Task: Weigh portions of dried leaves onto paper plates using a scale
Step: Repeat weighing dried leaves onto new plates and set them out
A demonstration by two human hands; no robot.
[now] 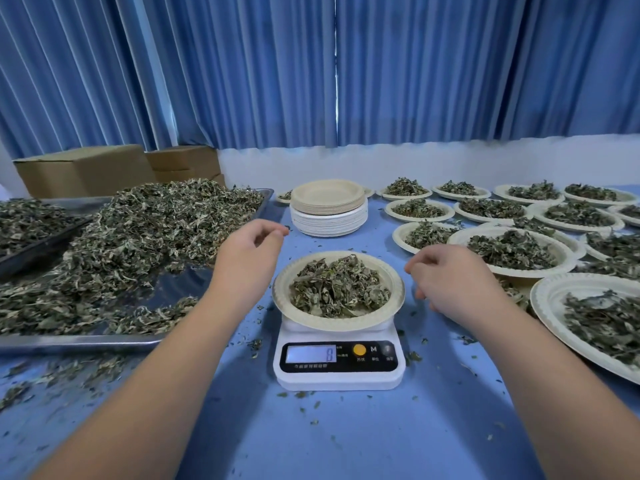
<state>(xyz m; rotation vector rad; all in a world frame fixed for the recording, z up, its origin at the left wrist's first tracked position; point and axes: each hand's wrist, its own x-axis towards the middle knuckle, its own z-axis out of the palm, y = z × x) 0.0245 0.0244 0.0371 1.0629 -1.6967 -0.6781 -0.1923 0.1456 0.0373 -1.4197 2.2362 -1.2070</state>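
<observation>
Centrally, a white kitchen scale (339,375) stands on the blue worktop (346,441), bearing a paper plate (341,325) filled with a portion of dried leaves (339,287); its lit display (311,354) faces the near edge, the reading too blurred to state with certainty. The left hand (249,247) hovers just left of the plate's far rim, clear of it, with fingers curled toward the thumb. A dark speck shows at the fingertips, and it cannot be told whether this grip is closed on a leaf fragment or on nothing. The right hand (446,275) hovers just right of the plate, also apart from it, knuckles up and fingers hanging loosely curled; its grip is slack, with nothing seen in it. To the left lies a metal tray (79,341) carrying a large heap of loose leaves (138,237), part of the tray's shiny floor bare at its near right. A second tray (34,251), also holding leaves, overlaps its far left side. Beyond the scale stands a stack of empty plates (329,209), tan ones resting on white ones. Filled plates (512,249) cover the right side of the worktop in rows from near to far, several overlapping at their rims. Leaf crumbs (55,375) are scattered over the worktop, thickest along the near edge of the tray. Cardboard boxes (86,171) sit at the far left, behind the trays, and a pleated blue curtain (415,64) hangs across the far wall.
</observation>
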